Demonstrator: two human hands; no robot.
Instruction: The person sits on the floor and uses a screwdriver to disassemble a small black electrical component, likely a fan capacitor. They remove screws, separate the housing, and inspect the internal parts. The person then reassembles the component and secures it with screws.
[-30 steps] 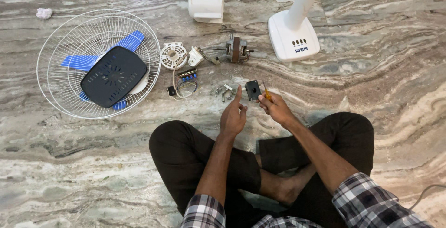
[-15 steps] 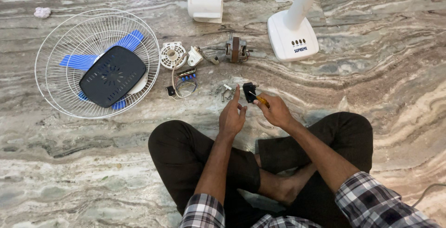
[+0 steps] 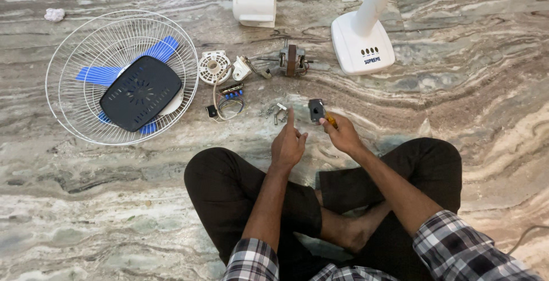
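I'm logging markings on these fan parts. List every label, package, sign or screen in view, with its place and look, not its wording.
Printed label: on the white fan base, top right of the floor; a short line of dark lettering under a row of small dark buttons.
Packages, signs, screens: none visible.
The small black part by the right hand shows no readable marking.

Marble floor [image 3: 469, 103] carries fan grille [image 3: 122, 76], motor [image 3: 291, 60], white base [image 3: 362, 43] (all apart).
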